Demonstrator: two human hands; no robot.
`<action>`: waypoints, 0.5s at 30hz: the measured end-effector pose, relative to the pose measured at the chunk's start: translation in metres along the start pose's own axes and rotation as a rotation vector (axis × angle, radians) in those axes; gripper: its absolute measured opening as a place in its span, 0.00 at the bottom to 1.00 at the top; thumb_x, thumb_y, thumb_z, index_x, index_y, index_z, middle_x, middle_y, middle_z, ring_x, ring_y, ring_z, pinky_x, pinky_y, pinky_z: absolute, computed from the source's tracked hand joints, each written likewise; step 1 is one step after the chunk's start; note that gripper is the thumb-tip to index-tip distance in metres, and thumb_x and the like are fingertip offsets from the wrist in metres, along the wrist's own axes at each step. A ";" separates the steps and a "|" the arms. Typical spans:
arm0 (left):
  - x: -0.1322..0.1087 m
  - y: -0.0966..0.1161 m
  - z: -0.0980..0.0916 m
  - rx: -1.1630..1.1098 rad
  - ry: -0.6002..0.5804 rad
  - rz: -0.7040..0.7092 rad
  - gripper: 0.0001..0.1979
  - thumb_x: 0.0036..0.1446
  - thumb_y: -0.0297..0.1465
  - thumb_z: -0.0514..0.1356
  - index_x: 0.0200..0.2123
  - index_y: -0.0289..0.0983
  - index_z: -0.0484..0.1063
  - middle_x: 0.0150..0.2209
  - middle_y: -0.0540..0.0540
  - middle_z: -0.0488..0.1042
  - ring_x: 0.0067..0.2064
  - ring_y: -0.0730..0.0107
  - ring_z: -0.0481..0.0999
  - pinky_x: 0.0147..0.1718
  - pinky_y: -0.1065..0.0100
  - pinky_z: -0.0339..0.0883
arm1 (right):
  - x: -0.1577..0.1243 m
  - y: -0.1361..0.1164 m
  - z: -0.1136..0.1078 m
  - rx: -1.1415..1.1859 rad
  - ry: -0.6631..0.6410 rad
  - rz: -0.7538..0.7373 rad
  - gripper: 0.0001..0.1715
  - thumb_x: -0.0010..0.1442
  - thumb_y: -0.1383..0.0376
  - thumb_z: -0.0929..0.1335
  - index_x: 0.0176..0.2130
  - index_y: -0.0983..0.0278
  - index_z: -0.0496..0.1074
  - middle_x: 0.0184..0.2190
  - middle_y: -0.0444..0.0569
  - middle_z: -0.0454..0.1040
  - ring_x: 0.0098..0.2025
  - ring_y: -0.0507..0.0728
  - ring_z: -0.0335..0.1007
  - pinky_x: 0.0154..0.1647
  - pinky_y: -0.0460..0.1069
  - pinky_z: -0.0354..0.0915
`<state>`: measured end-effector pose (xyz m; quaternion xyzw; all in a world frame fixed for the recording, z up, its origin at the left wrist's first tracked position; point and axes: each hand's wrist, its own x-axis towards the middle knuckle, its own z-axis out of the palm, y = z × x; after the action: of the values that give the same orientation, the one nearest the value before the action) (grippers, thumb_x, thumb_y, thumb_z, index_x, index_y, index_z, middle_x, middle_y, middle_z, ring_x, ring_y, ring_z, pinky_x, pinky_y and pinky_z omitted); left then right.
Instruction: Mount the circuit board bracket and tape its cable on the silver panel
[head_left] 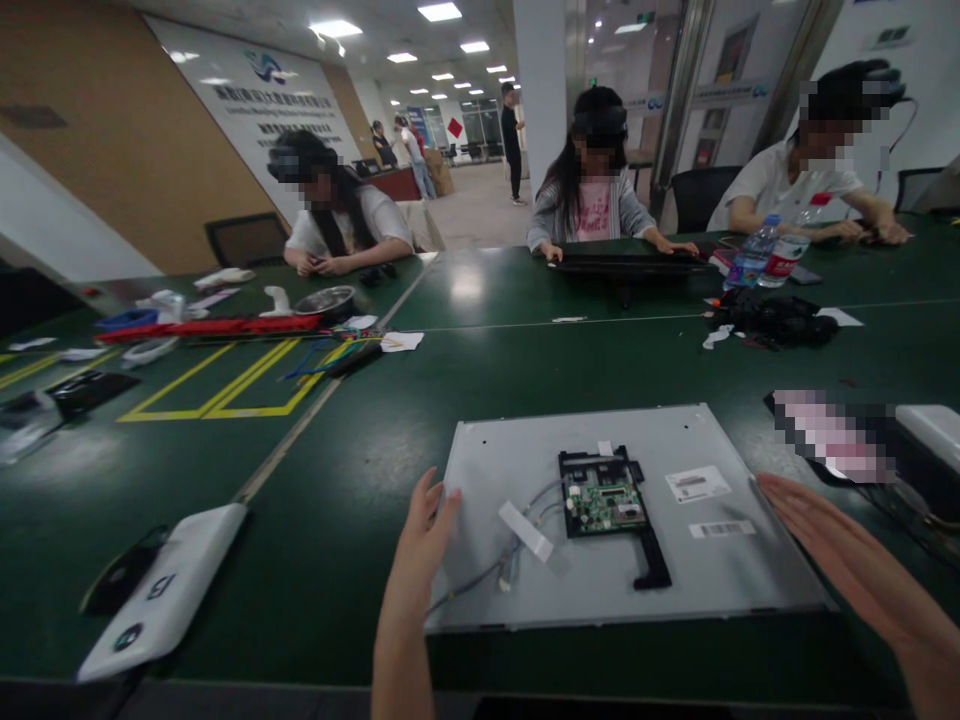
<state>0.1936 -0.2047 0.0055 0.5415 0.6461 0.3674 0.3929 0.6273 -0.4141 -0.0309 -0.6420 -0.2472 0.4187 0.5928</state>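
Observation:
A flat grey display panel (517,590) is in front of me with its metal back facing up. Fixed to its middle is a black plastic bracket (654,560) that carries a green circuit board (600,508). Thin grey cables (472,582) run left from the board, with a white strip of tape (526,532) across them. My left hand (420,535) grips the panel's left edge, thumb near the upper face. Along the right edge, my right hand (840,550) presses with straight fingers held together; its thumb is hidden.
A white power bank (165,590) lies left beside a black mouse (124,575). At right are a phone (832,435) and another white device (930,430). Bottles (754,255) and a black cable bundle (776,318) stand farther back. Three people sit across the green table (360,430).

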 end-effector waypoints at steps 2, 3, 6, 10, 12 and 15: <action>-0.003 0.006 -0.006 -0.104 -0.023 -0.073 0.30 0.59 0.44 0.56 0.63 0.42 0.57 0.58 0.36 0.68 0.59 0.52 0.68 0.53 0.52 0.65 | 0.002 0.005 -0.004 -0.004 -0.008 -0.012 0.27 0.59 0.54 0.67 0.55 0.60 0.70 0.62 0.52 0.65 0.65 0.63 0.57 0.65 0.57 0.53; -0.004 0.008 -0.008 -0.150 -0.026 -0.092 0.30 0.60 0.43 0.56 0.63 0.43 0.57 0.57 0.37 0.69 0.58 0.54 0.69 0.54 0.53 0.65 | 0.004 0.007 -0.006 -0.012 -0.014 -0.014 0.27 0.59 0.54 0.66 0.56 0.60 0.70 0.62 0.53 0.64 0.65 0.63 0.57 0.64 0.57 0.54; -0.006 0.010 -0.010 -0.221 0.001 -0.097 0.29 0.60 0.42 0.56 0.63 0.42 0.59 0.55 0.37 0.70 0.58 0.56 0.69 0.55 0.55 0.64 | 0.011 0.017 -0.014 -0.025 -0.033 -0.012 0.27 0.61 0.53 0.64 0.57 0.59 0.68 0.63 0.52 0.64 0.64 0.62 0.58 0.64 0.56 0.55; -0.003 0.010 -0.008 -0.191 0.045 -0.110 0.31 0.59 0.43 0.58 0.64 0.45 0.56 0.59 0.37 0.66 0.59 0.53 0.67 0.56 0.52 0.62 | 0.017 0.022 -0.013 -0.015 -0.044 -0.005 0.28 0.61 0.53 0.63 0.58 0.60 0.68 0.63 0.52 0.64 0.64 0.62 0.58 0.64 0.57 0.55; 0.001 0.009 -0.011 -0.173 0.060 -0.128 0.34 0.59 0.44 0.58 0.66 0.46 0.53 0.62 0.38 0.61 0.61 0.51 0.64 0.57 0.50 0.60 | 0.016 0.021 -0.004 0.012 -0.037 0.014 0.29 0.60 0.54 0.65 0.57 0.60 0.68 0.62 0.52 0.65 0.64 0.62 0.58 0.65 0.56 0.54; 0.012 0.005 -0.020 -0.179 0.083 -0.139 0.36 0.56 0.44 0.60 0.66 0.46 0.53 0.62 0.38 0.60 0.62 0.51 0.62 0.59 0.51 0.55 | 0.013 0.016 0.015 0.097 -0.027 0.059 0.28 0.58 0.54 0.67 0.56 0.59 0.70 0.62 0.50 0.66 0.64 0.61 0.58 0.65 0.54 0.54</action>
<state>0.1766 -0.1935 0.0173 0.4423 0.6624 0.4176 0.4373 0.6189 -0.3983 -0.0484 -0.6139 -0.2153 0.4562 0.6072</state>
